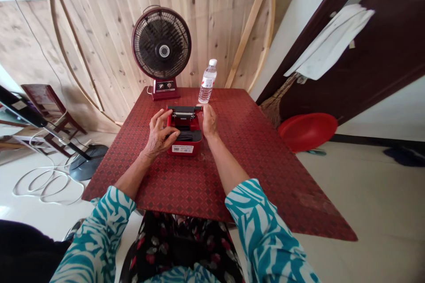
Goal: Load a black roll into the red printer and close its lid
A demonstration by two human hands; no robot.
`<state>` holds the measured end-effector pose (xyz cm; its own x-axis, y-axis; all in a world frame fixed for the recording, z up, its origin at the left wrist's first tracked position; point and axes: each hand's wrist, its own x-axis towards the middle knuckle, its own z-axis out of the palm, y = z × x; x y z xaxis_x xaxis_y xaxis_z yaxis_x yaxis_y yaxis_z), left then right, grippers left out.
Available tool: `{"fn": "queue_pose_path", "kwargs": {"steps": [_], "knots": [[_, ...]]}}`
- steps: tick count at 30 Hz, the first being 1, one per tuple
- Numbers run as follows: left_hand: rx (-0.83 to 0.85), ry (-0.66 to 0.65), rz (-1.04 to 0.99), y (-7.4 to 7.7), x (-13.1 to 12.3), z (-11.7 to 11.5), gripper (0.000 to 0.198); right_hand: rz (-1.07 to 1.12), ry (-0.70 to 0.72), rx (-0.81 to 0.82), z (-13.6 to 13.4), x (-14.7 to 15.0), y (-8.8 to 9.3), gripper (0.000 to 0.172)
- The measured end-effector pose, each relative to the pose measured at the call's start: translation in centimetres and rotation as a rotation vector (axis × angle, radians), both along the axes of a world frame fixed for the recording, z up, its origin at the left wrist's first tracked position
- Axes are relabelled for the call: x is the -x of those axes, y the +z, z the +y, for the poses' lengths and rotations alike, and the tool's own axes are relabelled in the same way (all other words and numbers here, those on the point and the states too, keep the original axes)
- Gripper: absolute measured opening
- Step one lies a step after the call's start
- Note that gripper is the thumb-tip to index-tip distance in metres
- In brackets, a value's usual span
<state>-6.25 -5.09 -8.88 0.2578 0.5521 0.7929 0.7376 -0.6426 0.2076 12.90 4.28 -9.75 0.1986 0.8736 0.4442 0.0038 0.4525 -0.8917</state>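
Note:
A small red box-shaped machine [186,150] with black parts, a silver bar across its rear and a white printed label on its front stands on the table in front of me. My left hand [159,135] grips its left side, thumb on the black front part and fingers reaching to the back corner. At the right rear corner, my right hand [209,121] is closed around the end of the raised black bar [186,109]. The fingertips of that hand are partly hidden. What the machine is cannot be made out.
A dark red fan [164,48] and a water bottle [207,83] stand behind the machine on the red patterned table [252,150]. Coiled white cable [49,185] and a black round base [88,162] lie at left. A red basin [308,131] is at right.

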Motion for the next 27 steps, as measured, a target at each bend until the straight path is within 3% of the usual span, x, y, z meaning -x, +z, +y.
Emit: {"fn": "queue_pose_path", "kwargs": {"steps": [4,9,13,21,24,27], "knots": [[-0.027,0.038,-0.083,-0.3,0.2,0.0,0.038,-0.032,-0.078,-0.110,-2.7,-0.3,-2.2,0.054],[0.099,0.052,-0.056,-0.7,1.0,0.0,0.048,-0.080,-0.153,-0.128,-4.4,0.1,-3.7,0.057],[0.116,0.087,-0.040,-0.8,1.2,-0.1,0.052,-0.074,-0.199,-0.140,-4.8,0.3,-4.4,0.057],[0.139,0.074,-0.043,-0.2,0.9,-0.9,0.044,-0.142,-0.156,-0.131,-5.3,-0.2,-4.5,0.058],[0.218,0.008,-0.186,0.1,1.5,-1.0,0.043,-0.078,-0.137,-0.111,-5.3,0.1,-4.7,0.055],[0.292,-0.071,-0.573,0.5,2.4,-0.9,0.038,0.083,-0.103,-0.008,-4.9,0.2,-5.4,0.050]]}}
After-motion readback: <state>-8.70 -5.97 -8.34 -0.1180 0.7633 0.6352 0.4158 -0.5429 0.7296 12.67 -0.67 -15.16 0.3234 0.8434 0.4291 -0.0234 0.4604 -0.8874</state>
